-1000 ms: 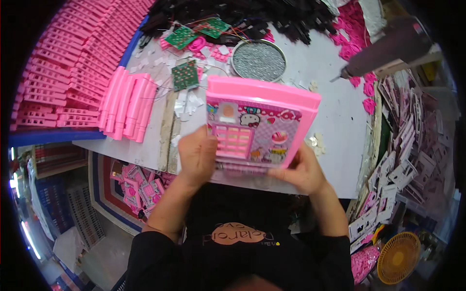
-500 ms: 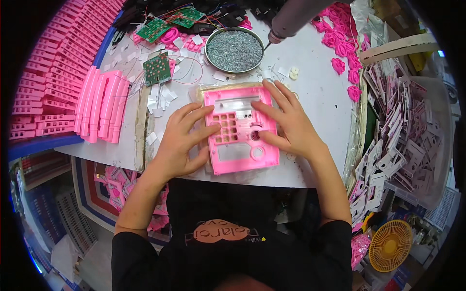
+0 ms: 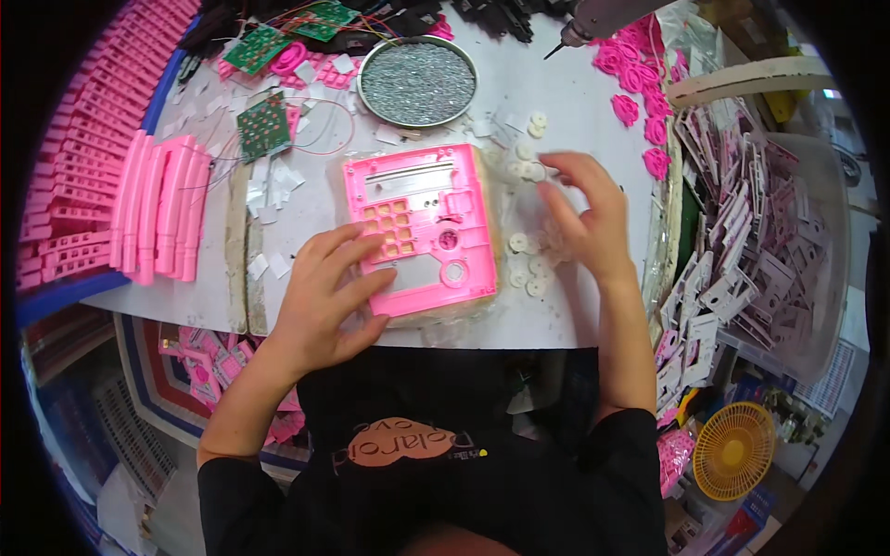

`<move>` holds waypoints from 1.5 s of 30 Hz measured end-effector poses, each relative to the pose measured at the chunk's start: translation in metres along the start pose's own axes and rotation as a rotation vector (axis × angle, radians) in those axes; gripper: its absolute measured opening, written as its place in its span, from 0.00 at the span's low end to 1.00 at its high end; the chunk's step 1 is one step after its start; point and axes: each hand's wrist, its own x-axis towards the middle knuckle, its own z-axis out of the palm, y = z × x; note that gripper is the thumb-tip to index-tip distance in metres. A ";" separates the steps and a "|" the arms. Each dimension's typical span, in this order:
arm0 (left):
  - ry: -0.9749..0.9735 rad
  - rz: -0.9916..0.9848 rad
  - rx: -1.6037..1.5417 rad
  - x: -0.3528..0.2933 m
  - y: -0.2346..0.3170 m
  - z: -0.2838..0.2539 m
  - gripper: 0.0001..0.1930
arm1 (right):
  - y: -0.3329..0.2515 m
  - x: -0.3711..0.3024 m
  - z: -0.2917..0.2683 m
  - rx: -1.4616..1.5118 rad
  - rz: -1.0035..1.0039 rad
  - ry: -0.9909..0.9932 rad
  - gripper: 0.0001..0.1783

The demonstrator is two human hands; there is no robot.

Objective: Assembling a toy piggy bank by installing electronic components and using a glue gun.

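Observation:
A pink plastic casing [image 3: 438, 271] with a square-holed keypad grid and round openings lies on a clear-wrapped pad [image 3: 492, 213] in front of me. My left hand [image 3: 320, 292] rests against its left side, fingers spread, with several fingertips over the grid and lower left edge. To the right of the casing, my right hand [image 3: 593, 208] is off it. Its thumb and index finger are apart beside small white plastic discs [image 3: 528, 170]; whether they touch one is hard to see. More white discs [image 3: 530, 267] lie below, partly near the hand.
A round tin of small metal screws [image 3: 417, 83] stands behind the casing. A powered screwdriver [image 3: 579, 28] hangs at the top right. Green circuit boards [image 3: 264, 128] with wires lie left, pink handles [image 3: 167, 208] beyond. Pink rose-shaped parts [image 3: 640, 93] line the right.
My right hand has left the casing and moved right to the white discs. The left hand stays on the casing. The whole view has shifted, and the screwdriver is now away from the screw tin.

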 end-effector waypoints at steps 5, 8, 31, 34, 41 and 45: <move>0.030 0.027 -0.063 -0.002 0.015 0.006 0.24 | 0.011 -0.037 -0.016 -0.213 0.010 -0.121 0.12; 0.030 0.065 -0.126 0.006 0.021 0.013 0.23 | -0.003 -0.044 0.003 -0.301 -0.135 -0.067 0.13; -0.239 -0.458 -0.714 0.025 0.045 0.011 0.04 | -0.073 -0.042 0.038 -0.031 -0.383 -0.055 0.11; -0.087 -0.475 -0.667 0.029 0.037 -0.003 0.03 | -0.062 -0.023 0.050 -0.138 -0.340 0.034 0.09; 0.057 -0.529 -0.590 0.025 0.022 -0.018 0.04 | -0.060 0.000 0.069 -0.330 -0.413 -0.051 0.08; 0.067 -0.487 -0.567 0.030 0.017 -0.020 0.04 | -0.061 -0.002 0.072 -0.393 -0.377 -0.072 0.08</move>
